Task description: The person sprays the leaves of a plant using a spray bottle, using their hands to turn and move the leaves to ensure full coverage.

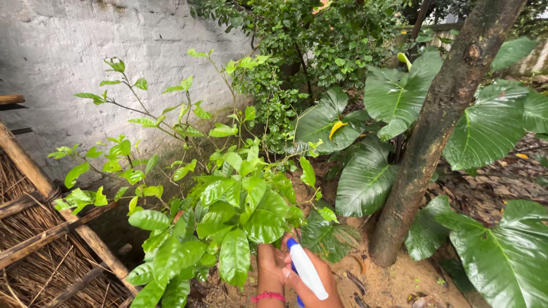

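My right hand grips a white spray bottle with a blue nozzle, pointed up and left at a leafy green shrub. My left hand, a red thread around its wrist, reaches up under the shrub's glossy lower leaves; its fingers are hidden behind the foliage, so what they touch cannot be told. Both hands sit low in the head view, just right of the shrub's base.
A tree trunk leans up to the right, ringed by broad dark leaves. A whitewashed wall stands behind. A bamboo and straw fence fills the lower left. Sandy soil lies around the trunk's foot.
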